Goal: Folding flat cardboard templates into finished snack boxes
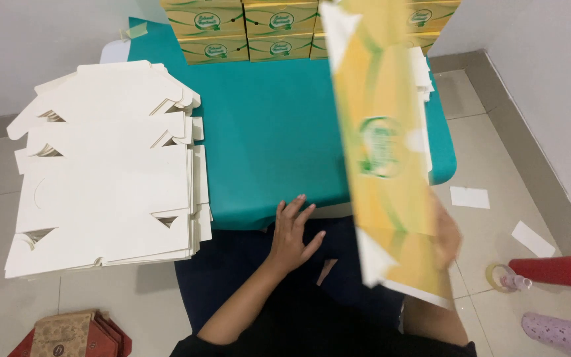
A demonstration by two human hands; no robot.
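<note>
The right hand (445,237) is gripping a flat yellow carton blank (386,152) by its near edge and lifting it up over the right side of the teal table (272,132); the blank is blurred, standing nearly on edge with its printed face toward the camera, and the fingers are mostly hidden behind it. The left hand (293,233) is lying open, fingers spread, holding nothing, resting at the near edge of the table above the lap. To the left, a stack of white blanks (104,168) is lying printed side down, overhanging the table. At the far edge, finished yellow boxes (252,30) are standing in rows. On the floor to the right are lying paper scraps (469,197), a tape roll (497,276) and a red bottle (553,271). Judging from this, the work is going best if the blank is being held firmly near a corner rather than pinched in the middle, and if the free hand is coming up to steady the far edge, since a one-handed hold is letting the card swing and could crease it.
</note>
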